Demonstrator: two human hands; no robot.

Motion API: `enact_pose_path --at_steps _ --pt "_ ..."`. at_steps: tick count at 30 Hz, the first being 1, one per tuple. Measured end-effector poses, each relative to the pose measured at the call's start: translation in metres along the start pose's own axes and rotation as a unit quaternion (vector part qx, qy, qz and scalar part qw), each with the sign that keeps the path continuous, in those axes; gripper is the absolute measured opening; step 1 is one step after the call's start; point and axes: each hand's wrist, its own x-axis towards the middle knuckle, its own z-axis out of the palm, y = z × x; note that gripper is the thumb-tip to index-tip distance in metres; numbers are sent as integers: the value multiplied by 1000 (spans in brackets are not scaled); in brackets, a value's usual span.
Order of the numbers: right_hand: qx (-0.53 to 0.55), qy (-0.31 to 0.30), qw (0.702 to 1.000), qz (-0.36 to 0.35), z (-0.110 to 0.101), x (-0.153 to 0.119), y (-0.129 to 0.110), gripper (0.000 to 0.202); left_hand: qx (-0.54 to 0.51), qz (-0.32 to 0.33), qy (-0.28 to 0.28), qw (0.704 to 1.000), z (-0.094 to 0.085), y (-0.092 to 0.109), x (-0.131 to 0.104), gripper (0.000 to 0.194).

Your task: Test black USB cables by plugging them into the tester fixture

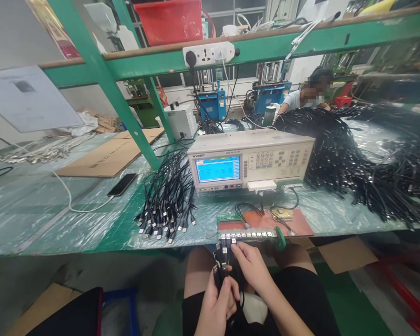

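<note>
My left hand (221,296) is closed around a bunch of black USB cables (217,273), their metal plugs pointing up between thumb and fingers. Just above it, my right hand (249,262) pinches a USB plug (234,241) at the front edge of the test board. A row of white USB sockets (254,234) runs along that board (303,224). Two more black plugs stand at the row's left end, beside the pinched one. The lower lengths of the cables are hidden by my hands and lap.
Behind the board stands a cable tester (252,158) with a lit blue screen. A pile of black cables (168,200) lies left, a larger heap (322,149) right. A phone (122,185) and cardboard (108,156) lie further left. A co-worker (297,99) sits behind the heap.
</note>
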Motion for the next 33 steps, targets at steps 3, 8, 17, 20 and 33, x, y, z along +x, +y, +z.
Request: enact_pose_path --at_steps 3,8,17,20,33 --pt "7 10 1000 -1 1 0 -1 51 10 -5 -3 1000 2 2 -2 49" --pt "6 26 1000 -8 2 3 -6 51 40 -20 16 999 4 8 -2 51" --pt "-82 108 989 -56 -9 -2 -15 53 56 -39 50 996 7 14 -4 58" --pt "-15 50 996 -77 -15 -16 -28 48 51 -47 58 996 10 16 -5 61" --pt "151 45 987 14 -7 -16 5 52 43 29 183 982 3 30 12 57"
